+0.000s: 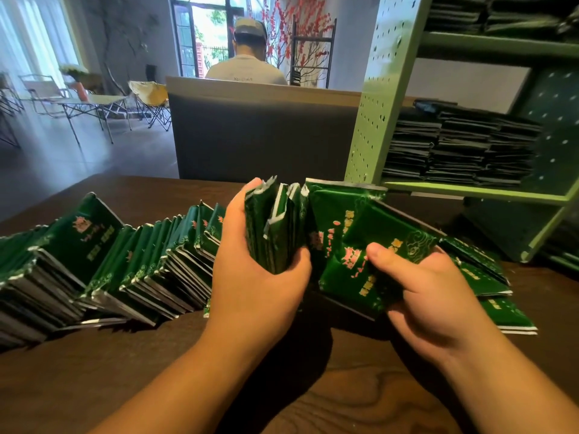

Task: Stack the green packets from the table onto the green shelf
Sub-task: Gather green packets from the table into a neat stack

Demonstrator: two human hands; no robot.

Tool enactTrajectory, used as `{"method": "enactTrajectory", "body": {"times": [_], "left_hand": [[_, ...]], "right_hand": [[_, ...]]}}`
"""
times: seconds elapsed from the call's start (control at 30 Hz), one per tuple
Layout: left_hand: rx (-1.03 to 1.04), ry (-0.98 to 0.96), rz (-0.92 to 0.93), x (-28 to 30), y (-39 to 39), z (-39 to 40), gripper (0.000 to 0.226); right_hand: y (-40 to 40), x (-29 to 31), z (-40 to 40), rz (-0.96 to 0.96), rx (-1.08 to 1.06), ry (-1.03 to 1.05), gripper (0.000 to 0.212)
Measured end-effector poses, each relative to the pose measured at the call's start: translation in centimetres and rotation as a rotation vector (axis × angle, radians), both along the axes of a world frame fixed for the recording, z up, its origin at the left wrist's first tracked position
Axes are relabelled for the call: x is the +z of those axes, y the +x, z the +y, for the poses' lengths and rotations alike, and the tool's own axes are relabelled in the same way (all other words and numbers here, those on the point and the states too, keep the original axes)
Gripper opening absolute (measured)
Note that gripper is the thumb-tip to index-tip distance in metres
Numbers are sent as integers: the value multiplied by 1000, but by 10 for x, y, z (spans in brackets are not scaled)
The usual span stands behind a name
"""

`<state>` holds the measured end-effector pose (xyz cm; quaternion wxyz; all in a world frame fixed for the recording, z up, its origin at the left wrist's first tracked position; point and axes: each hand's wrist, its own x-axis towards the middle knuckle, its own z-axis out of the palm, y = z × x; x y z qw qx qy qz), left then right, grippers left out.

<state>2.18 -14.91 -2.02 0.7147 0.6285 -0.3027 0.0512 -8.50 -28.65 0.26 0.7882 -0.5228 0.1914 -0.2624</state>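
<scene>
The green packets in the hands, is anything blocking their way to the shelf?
Nothing visible does. Both hands, left and right, grip the green packets, and the gap to the green shelf looks open, though stacked packets already fill much of it.

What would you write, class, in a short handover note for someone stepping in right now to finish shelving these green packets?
Left hand: grips an upright bundle of packets.
Right hand: thumb pinches a fanned batch beside that bundle.
On the table: a long leaning row of packets to the left, a few flat ones under the right hand.
Done: stacks already lie on the green shelf.
Left: square up the held packets, shelve them, then probably clear the row.
</scene>
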Motion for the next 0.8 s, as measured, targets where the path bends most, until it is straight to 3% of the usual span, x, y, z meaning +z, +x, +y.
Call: {"method": "enactTrajectory", "body": {"times": [0.13,0.3,0.37,0.43,0.8], "left_hand": [[20,-26,-28,-2,-1,0,78],[-67,-46,44,-1,-3,0,64],[-130,-42,68,-1,-3,0,64],[-198,-25,114,1,-3,1,71],[-542,-164,511,-3,5,-1,65]], "right_hand": [[-3,-2,3,-24,146,-3,20],[-6,-1,3,-11,342,21,35],[-6,-1,0,-48,344,15,35],[-5,0,-1,-45,332,-7,22],[2,-5,-4,37,106,-193,41]]}}
